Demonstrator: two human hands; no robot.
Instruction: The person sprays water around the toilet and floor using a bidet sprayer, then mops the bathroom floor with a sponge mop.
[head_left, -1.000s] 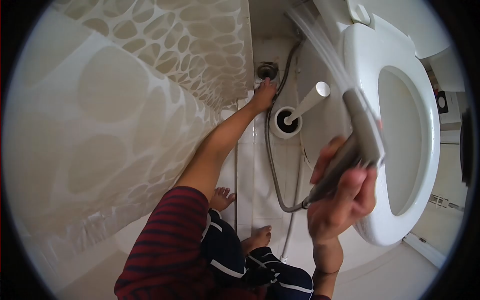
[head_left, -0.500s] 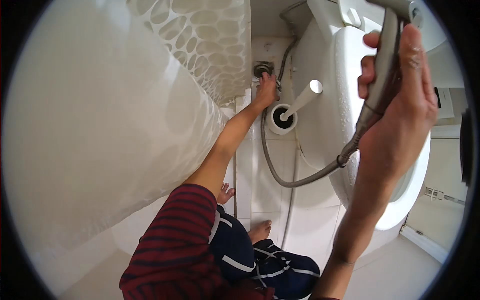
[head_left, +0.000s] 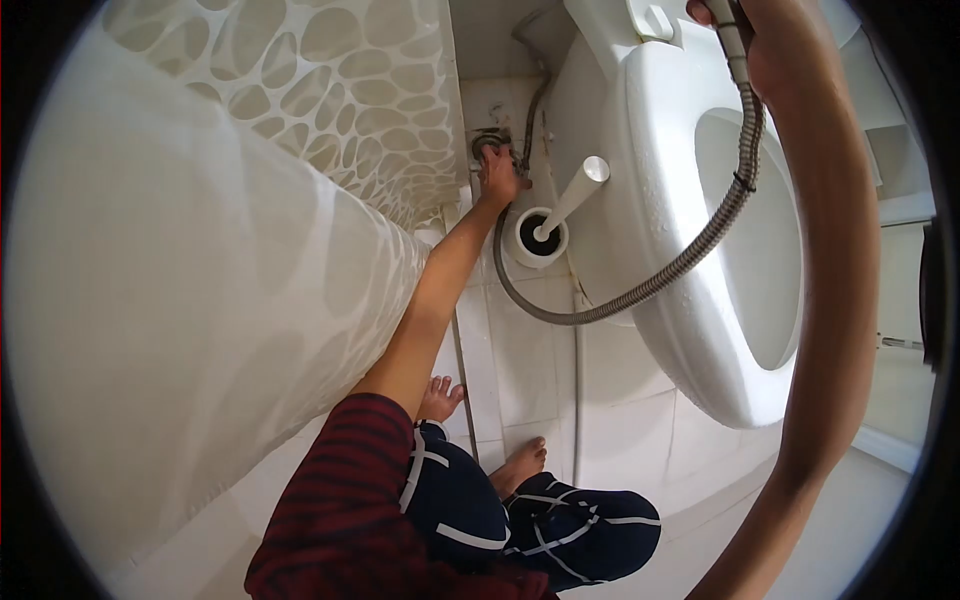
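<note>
My right hand (head_left: 782, 48) is at the top right edge, closed around the handle of a bidet sprayer (head_left: 733, 42). The sprayer's head is out of frame. From the handle a ribbed metal hose (head_left: 690, 258) curves down over the toilet and back up toward the wall. My left hand (head_left: 499, 178) reaches down to a metal valve (head_left: 488, 140) low by the wall, its fingers closed on it. That hand partly hides the valve. Close to my left hand stands a white toilet brush (head_left: 580, 195) in its round holder (head_left: 541, 258).
The white toilet (head_left: 665, 310) fills the right side, with water drops on its rim and the bowl uncovered. A pebble-patterned shower curtain (head_left: 250, 230) hangs along the left. My bare feet (head_left: 522, 465) are on the tiled floor beside a low ledge (head_left: 478, 370).
My right hand has moved up with the sprayer, partly out of view. The hose now lies further over the toilet bowl. My left hand stays at the valve, while the view has shifted.
</note>
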